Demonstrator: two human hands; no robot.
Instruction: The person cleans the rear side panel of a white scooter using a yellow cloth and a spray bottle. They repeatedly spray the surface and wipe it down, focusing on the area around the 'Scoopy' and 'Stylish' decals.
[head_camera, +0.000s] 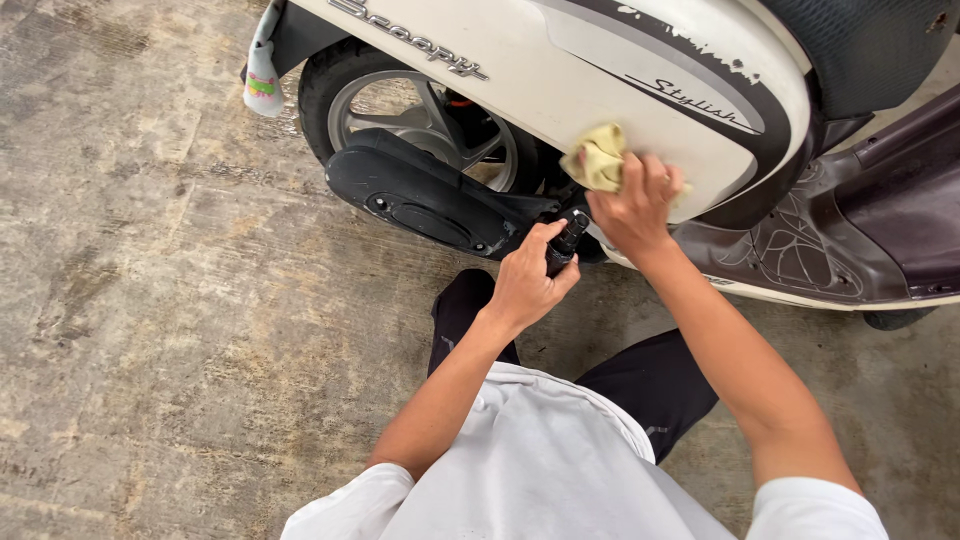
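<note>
Left hand (525, 285) closed around small dark spray bottle (565, 243), nozzle up, low beside black engine cover (420, 195). Right hand (635, 205) presses yellow cloth (598, 157) flat against cream side panel (560, 75) of scooter. Wiping looks mid-way: panel near cloth clean-looking, scuffed trim above untouched. Bottle body hidden in fist; rear wheel (400, 110) partly covered; front of scooter cut off.

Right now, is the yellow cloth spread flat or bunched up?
Bunched up: the yellow cloth sits crumpled under the right hand against the scooter's white panel.
</note>
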